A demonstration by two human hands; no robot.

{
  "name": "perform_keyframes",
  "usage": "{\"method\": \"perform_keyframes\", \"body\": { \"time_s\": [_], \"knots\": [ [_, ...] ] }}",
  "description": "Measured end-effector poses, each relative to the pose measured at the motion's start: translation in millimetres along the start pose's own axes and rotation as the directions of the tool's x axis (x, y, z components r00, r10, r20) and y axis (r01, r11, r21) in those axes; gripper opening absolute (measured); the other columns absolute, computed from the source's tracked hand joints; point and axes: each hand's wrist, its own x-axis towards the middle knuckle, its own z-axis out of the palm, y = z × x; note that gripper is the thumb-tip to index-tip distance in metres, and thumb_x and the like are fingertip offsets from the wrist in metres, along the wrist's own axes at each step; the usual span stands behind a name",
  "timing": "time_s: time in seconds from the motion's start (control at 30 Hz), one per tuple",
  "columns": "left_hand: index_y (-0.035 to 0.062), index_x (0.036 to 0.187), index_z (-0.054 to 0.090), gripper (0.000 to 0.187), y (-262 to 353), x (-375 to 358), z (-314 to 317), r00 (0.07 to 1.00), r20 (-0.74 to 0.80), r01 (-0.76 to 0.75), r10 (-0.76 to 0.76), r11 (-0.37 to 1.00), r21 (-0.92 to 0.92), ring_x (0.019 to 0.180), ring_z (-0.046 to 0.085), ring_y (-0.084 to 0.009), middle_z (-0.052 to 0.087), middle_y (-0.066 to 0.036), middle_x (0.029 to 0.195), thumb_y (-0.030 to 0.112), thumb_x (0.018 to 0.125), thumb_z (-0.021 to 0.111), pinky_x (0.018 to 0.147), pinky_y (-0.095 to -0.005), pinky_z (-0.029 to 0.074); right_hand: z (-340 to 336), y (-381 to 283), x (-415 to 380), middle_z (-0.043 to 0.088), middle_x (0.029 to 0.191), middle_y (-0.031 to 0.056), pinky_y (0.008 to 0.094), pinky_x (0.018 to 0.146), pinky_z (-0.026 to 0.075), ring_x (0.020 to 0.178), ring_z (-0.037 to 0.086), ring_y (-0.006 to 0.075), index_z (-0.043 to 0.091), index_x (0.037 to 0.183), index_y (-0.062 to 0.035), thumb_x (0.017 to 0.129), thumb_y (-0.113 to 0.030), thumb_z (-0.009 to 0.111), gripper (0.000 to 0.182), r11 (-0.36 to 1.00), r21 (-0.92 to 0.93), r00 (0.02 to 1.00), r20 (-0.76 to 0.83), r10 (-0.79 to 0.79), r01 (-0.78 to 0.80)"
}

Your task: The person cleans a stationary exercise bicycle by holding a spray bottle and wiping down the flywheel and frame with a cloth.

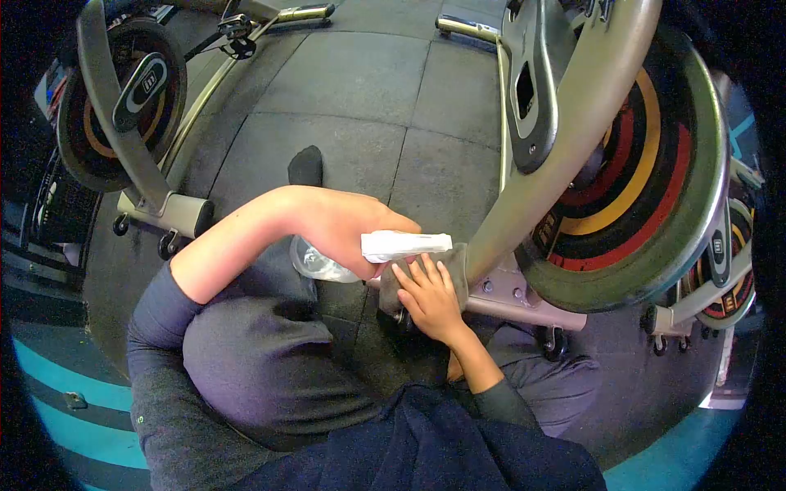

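Note:
My left hand (348,230) reaches in from the left, bent at the wrist. Its fingers curl behind a white folded bundle (407,245), which looks like folded tissue or cloth, and are mostly hidden by it. Just below, my right hand (430,296) lies palm down with its fingers spread. It rests on a dark grey piece (457,263) at the end of the near exercise bike's foot, fingertips close under the white bundle. Beneath my left wrist, a clear plastic container (321,265) shows in part.
The near exercise bike's frame (565,155) and large flywheel (696,180) rise on the right. A caster (555,344) sits under its foot (532,312). Another bike (135,106) stands at the left. Dark rubber tiles (336,78) cover the floor. My crossed legs (254,360) fill the foreground.

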Motion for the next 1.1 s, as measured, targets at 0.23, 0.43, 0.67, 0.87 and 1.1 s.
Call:
{"method": "perform_keyframes", "body": {
  "time_s": [0.23,0.43,0.67,0.87,1.1],
  "knots": [
    [0.0057,0.11,0.052,0.04,-8.8,10.0,-3.0,0.998,0.02,-0.055,0.056,0.997,-0.057,0.078,0.065,-0.0231,0.065,-0.01,0.083,0.008,0.072,0.065,0.07,-0.0347,0.05,-5.9,8.2,39.4,0.057,0.12,0.0127,0.0487,0.099,0.031,0.116,0.046,0.0356,0.057,0.122,-0.0166,0.088,-0.039,0.048,0.041,0.992,-0.128,0.995,0.098,-0.006,0.018],
    [0.0056,0.112,0.051,0.044,-1.4,16.2,-9.2,0.997,0.069,0.017,-0.018,1.0,0.01,0.077,0.064,-0.0233,0.064,-0.009,0.082,0.008,0.071,0.065,0.071,-0.0352,0.05,28.6,29.3,87.3,0.067,0.094,0.0168,0.046,0.081,0.047,0.092,0.062,0.0336,0.066,0.087,-0.0052,0.082,-0.045,0.049,0.044,0.943,0.149,0.95,0.142,0.277,-0.298],
    [0.0043,0.111,0.051,0.043,-0.6,18.0,-10.8,0.999,0.015,-0.035,0.036,0.998,-0.046,0.077,0.064,-0.0225,0.064,-0.009,0.082,0.007,0.07,0.065,0.07,-0.0343,0.05,20.5,25.1,76.4,0.065,0.091,0.0156,0.0476,0.079,0.045,0.087,0.06,0.0358,0.066,0.085,-0.0058,0.083,-0.046,0.051,0.043,0.98,0.099,0.984,-0.014,0.175,-0.173],
    [0.0043,0.111,0.051,0.043,4.0,22.1,-12.3,0.997,0.012,-0.076,0.077,0.997,-0.016,0.076,0.065,-0.0228,0.064,-0.009,0.082,0.007,0.071,0.064,0.07,-0.0346,0.05,3.9,15.2,24.5,0.045,0.128,0.0149,0.0541,0.105,0.023,0.122,0.04,0.0332,0.048,0.132,-0.0133,0.089,-0.038,0.049,0.049,0.989,-0.147,1.0,0.007,0.027,-0.026],
    [0.004,0.11,0.051,0.042,-1.9,22.3,-13.8,0.998,0.022,-0.05,0.051,0.998,-0.031,0.077,0.065,-0.0239,0.064,-0.01,0.082,0.008,0.071,0.065,0.07,-0.0353,0.051,7.8,17.9,45.7,0.056,0.118,0.0159,0.0565,0.101,0.026,0.122,0.042,0.033,0.064,0.111,-0.0148,0.088,-0.045,0.047,0.041,0.97,-0.117,0.972,0.077,0.224,-0.214]
  ]
}}
